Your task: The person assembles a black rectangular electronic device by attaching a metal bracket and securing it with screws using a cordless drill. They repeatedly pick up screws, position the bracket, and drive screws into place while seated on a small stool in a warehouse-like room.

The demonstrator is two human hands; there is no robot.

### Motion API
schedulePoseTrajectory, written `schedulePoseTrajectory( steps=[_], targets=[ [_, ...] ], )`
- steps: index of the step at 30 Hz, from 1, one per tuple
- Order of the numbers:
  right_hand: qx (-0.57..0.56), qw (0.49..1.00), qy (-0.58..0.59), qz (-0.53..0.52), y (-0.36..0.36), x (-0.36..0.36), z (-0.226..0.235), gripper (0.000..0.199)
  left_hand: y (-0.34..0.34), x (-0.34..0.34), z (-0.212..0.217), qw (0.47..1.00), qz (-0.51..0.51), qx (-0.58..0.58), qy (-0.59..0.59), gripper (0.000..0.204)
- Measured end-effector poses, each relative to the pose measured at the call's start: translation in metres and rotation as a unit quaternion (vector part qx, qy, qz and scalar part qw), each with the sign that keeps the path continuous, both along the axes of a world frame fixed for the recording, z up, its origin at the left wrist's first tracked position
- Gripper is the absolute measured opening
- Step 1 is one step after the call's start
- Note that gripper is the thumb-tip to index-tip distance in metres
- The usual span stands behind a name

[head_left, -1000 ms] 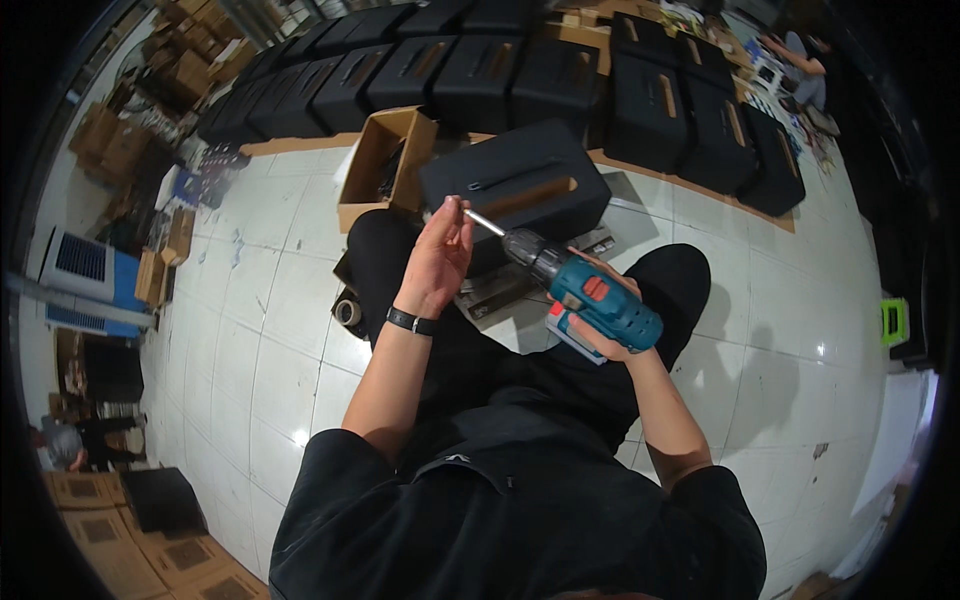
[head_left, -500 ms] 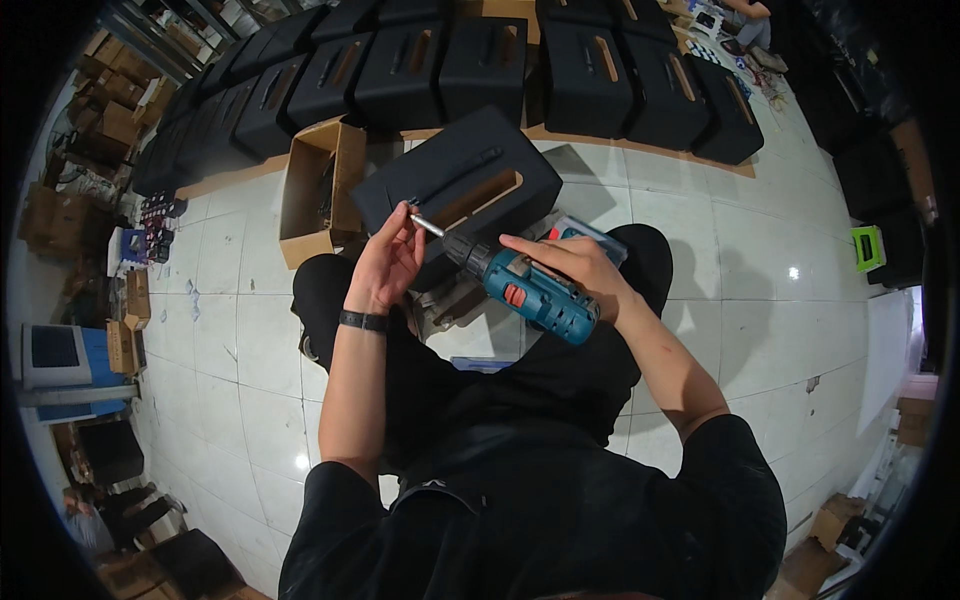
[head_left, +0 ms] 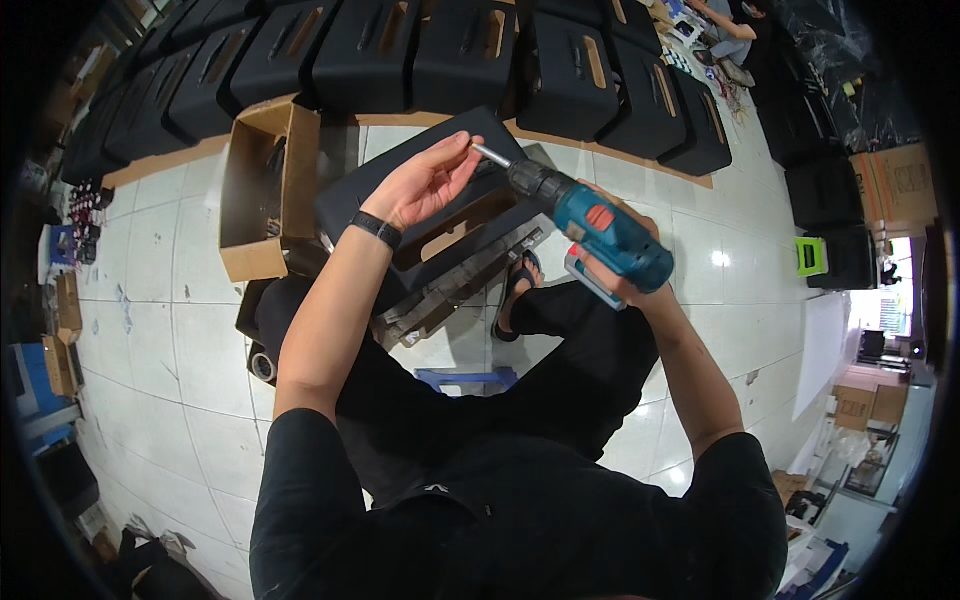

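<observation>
My right hand (head_left: 630, 278) is wrapped round a teal and black cordless drill (head_left: 600, 228), raised with its nose pointing up and left. At the tip of the drill's silver bit (head_left: 490, 154), my left hand (head_left: 428, 188) pinches closed; a small thing there, perhaps a screw, is too small to make out. Beneath both hands a black box-shaped cabinet (head_left: 362, 187) with a long oval slot rests tilted before my knees. Part of its top is hidden by my left hand.
An open cardboard box (head_left: 252, 262) with dark parts inside stands left of the cabinet. Rows of similar black cabinets (head_left: 365, 75) line the far side. A blue plastic piece (head_left: 465, 378) lies between my legs. Another person (head_left: 732, 30) is at the far right.
Both hands and the drill have risen away from me, the drill also shifting right. The drill bit and left fingertips stay together. My view has shifted, and my right foot now shows.
</observation>
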State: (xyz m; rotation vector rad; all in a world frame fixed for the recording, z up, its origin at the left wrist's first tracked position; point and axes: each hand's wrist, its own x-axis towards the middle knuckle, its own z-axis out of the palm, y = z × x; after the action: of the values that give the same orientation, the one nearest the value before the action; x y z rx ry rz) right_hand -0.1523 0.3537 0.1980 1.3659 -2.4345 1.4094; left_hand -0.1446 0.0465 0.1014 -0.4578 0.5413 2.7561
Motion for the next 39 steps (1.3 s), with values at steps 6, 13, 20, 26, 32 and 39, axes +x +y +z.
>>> schedulePoseTrajectory(
  steps=[6, 13, 20, 26, 32, 39],
  targets=[
    [0.042, 0.947, -0.309, -0.079, 0.002, -0.022, -0.010, 0.031, -0.008, -0.028, -0.031, 0.989, -0.032, -0.133, 0.052, 0.016],
    [0.124, 0.912, -0.372, -0.122, -0.030, -0.071, 0.036, 0.023, -0.027, -0.068, -0.079, 0.817, 0.026, -0.521, 0.245, 0.025],
    [0.165, 0.866, -0.446, -0.155, -0.052, -0.113, 0.026, 0.019, 0.004, -0.070, -0.097, 0.681, 0.046, -0.679, 0.271, 0.022],
    [0.158, 0.878, -0.426, -0.154, -0.059, -0.119, -0.005, 0.019, 0.031, -0.062, -0.120, 0.540, 0.020, -0.804, 0.248, 0.036],
    [0.176, 0.869, -0.428, -0.174, -0.068, -0.124, -0.016, 0.022, 0.038, -0.068, -0.126, 0.542, -0.004, -0.811, 0.220, 0.034],
    [0.189, 0.852, -0.445, -0.203, -0.072, -0.128, -0.014, 0.022, 0.040, -0.070, -0.136, 0.538, 0.015, -0.815, 0.217, 0.029]
  ],
)
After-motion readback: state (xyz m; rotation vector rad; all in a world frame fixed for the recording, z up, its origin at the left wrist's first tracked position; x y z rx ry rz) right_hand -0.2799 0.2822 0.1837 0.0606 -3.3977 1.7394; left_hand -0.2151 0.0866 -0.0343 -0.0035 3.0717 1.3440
